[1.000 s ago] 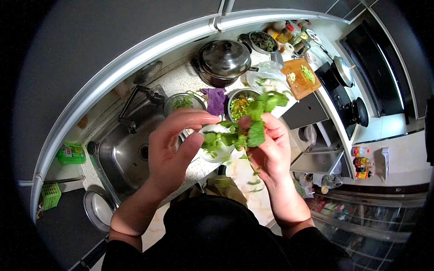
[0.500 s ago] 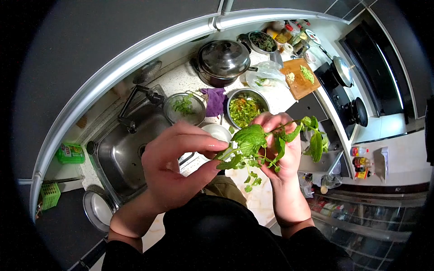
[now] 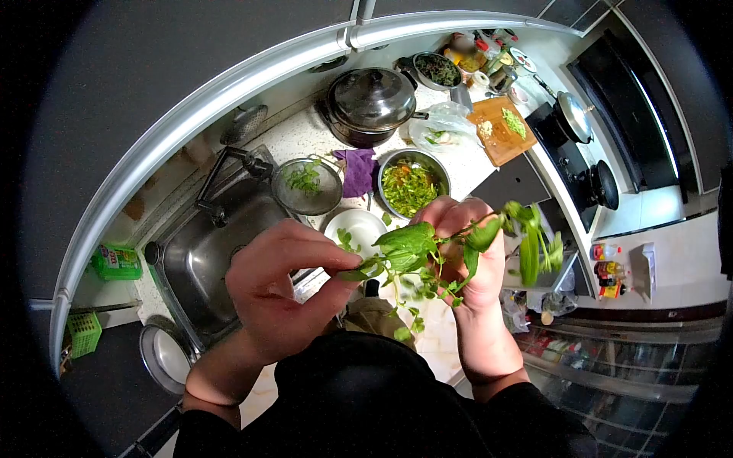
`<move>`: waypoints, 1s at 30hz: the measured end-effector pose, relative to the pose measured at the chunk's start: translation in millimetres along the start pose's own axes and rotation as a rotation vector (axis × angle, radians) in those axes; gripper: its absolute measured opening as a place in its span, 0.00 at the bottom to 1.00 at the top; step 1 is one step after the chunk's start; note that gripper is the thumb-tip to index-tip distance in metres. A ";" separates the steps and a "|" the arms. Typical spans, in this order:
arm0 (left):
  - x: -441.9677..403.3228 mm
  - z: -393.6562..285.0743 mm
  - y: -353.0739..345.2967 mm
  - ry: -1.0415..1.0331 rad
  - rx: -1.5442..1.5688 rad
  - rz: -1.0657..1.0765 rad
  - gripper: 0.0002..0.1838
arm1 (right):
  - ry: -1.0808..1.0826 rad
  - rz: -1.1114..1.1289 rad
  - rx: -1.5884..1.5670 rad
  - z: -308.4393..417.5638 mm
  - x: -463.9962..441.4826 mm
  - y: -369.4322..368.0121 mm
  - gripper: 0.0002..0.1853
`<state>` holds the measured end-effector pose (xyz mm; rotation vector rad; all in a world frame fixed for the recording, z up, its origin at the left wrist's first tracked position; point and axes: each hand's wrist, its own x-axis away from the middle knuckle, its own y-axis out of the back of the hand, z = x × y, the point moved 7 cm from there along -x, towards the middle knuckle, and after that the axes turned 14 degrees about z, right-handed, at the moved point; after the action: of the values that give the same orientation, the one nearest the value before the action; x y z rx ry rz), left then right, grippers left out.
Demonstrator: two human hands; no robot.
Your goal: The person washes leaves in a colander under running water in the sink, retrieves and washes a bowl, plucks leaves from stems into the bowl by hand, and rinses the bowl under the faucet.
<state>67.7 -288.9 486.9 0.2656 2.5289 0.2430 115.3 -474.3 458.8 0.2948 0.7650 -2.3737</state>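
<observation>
Kitchen counter [image 3: 301, 141] behind, leafy greens [image 3: 408, 243] between two hands

Speckled white worktop runs diagonally across the middle of the frame, with a steel sink [image 3: 217, 256] at left of centre. Leafy greens hang at the centre, just right of the middle. The left hand [image 3: 275, 282], left of centre, pinches a leafy end between thumb and forefinger. The right hand [image 3: 482, 275], right of centre, has its fingers curled around the stems, partly hidden by leaves; more leaves droop past it on the right, slightly blurred. Above the hands, from left to right, sit a strainer [image 3: 324, 201] holding sprigs, a purple cloth [image 3: 357, 172] and a metal bowl [image 3: 447, 183] of chopped greens [image 3: 412, 189]. Nearer, a white bowl [image 3: 357, 224] lies partly behind the leaves.
</observation>
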 end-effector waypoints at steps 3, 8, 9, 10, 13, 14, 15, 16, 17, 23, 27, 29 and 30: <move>0.2 -1.3 0.7 -0.001 -0.005 -0.040 0.10 | -0.058 0.044 0.036 -1.4 5.2 0.3 0.18; 5.7 4.6 0.3 0.016 0.031 -0.070 0.09 | 0.038 -0.024 0.024 -4.1 4.3 3.1 0.18; 6.5 8.0 1.1 0.031 0.031 -0.058 0.08 | 0.046 0.015 -0.016 -4.9 6.1 11.3 0.13; 8.9 11.9 2.4 0.047 0.030 -0.047 0.07 | 0.053 0.055 -0.056 -5.7 8.0 19.6 0.10; 34.8 46.7 22.2 0.194 0.047 -0.205 0.05 | -0.231 -0.216 0.623 -19.4 12.2 72.1 0.06; 43.7 54.6 25.7 0.196 0.044 -0.207 0.05 | -0.294 -0.196 0.790 -39.0 12.3 90.7 0.06; 58.4 70.0 30.9 0.325 0.061 -0.248 0.04 | -0.357 -0.175 0.955 -64.6 16.3 110.8 0.07; 75.7 85.6 34.7 0.455 0.075 -0.289 0.04 | -0.374 -0.093 1.072 -95.4 24.6 127.1 0.08; 92.1 95.8 34.3 0.459 0.066 -0.288 0.04 | -0.389 -0.010 1.186 -127.4 34.6 140.8 0.09; 193.4 142.3 13.4 0.789 -0.021 -0.211 0.05 | -0.670 0.462 1.793 -290.2 83.6 178.1 0.08; 215.0 127.4 7.0 0.822 -0.020 -0.225 0.06 | -0.762 0.520 1.859 -332.1 91.6 190.9 0.07; 224.4 125.5 9.6 0.862 -0.036 -0.231 0.06 | -0.767 0.532 1.864 -343.1 96.1 191.9 0.07; 229.6 125.1 11.4 0.899 -0.048 -0.236 0.06 | -0.771 0.496 1.865 -335.4 91.1 190.5 0.07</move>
<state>-46.5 -208.1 265.7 -0.2251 3.3911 0.3924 169.5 -443.3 67.4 0.1773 -1.7379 -1.6895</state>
